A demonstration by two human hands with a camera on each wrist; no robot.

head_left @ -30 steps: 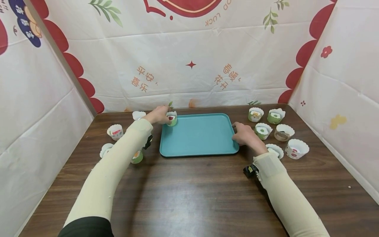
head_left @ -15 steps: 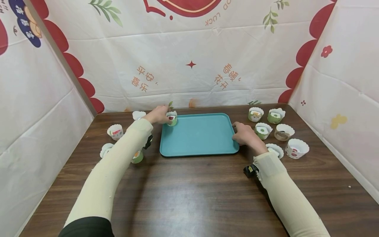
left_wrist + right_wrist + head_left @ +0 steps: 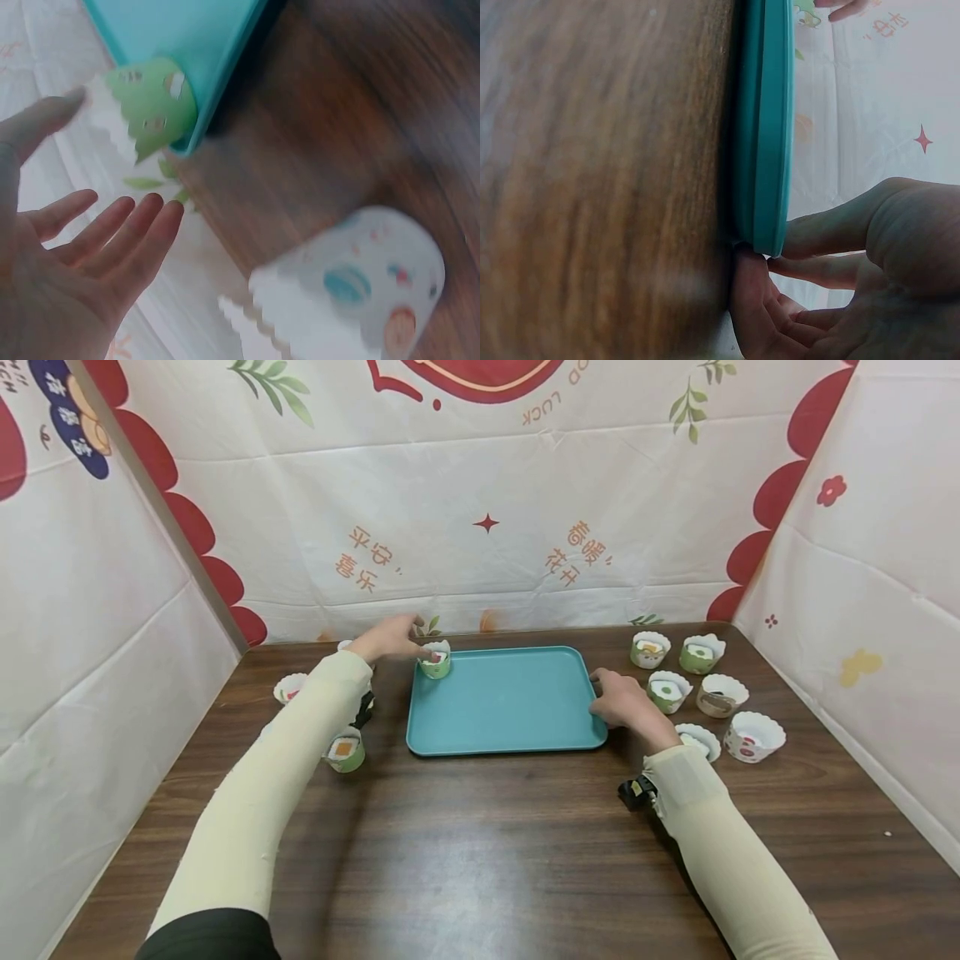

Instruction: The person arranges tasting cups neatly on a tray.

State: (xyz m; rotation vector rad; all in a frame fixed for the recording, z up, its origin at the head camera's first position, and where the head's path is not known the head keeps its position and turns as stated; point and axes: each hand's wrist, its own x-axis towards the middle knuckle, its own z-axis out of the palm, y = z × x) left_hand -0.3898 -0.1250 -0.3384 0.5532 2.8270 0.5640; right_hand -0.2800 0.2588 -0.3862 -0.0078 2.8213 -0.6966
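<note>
A green paper baking cup (image 3: 435, 662) stands in the far left corner of the teal tray (image 3: 502, 702). Just left of that cup is my left hand (image 3: 392, 640); in the left wrist view its fingers spread apart, with the thumb beside the cup's white frilled rim and nothing held. My right hand (image 3: 624, 703) grips the tray's right edge. Seen from the right wrist, the thumb lies over the tray rim (image 3: 772, 150) and the fingers curl against it from below and outside. The cup's contents are partly hidden by the left thumb.
To the tray's right stand several paper cups, such as a white one (image 3: 753, 737) and a green one (image 3: 702, 653). On the left are a green cup (image 3: 346, 749) and a white one (image 3: 289, 687), partly behind my left arm. A printed cloth (image 3: 480, 485) hangs behind the table.
My left hand has let go of the green paper cup, opened its fingers and drawn back a little to the left. My right hand and the tray have stayed in place.
</note>
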